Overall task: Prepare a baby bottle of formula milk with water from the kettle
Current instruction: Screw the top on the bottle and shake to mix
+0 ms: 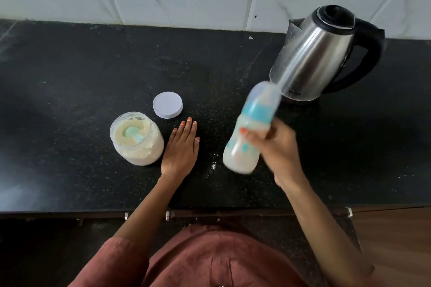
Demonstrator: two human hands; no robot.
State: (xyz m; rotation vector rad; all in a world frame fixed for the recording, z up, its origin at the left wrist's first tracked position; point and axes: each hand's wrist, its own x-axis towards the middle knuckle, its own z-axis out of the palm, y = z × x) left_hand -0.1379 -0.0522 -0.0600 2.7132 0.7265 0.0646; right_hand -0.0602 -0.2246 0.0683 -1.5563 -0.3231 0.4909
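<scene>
The right hand (277, 144) grips a milky plastic bottle (247, 137), blurred and tilted above the speckled black counter (70, 77), near the steel kettle (319, 53). The left hand (182, 147) lies flat, fingers straight, beside an open round jar (136, 138) of pale powder and its white lid (167, 104).

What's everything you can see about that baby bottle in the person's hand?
The clear plastic baby bottle with turquoise collar and clear cap is motion-blurred and tilted, top toward the steel kettle. Milky white liquid shows inside. The right hand grips its middle, holding it above the black stone counter.
</scene>
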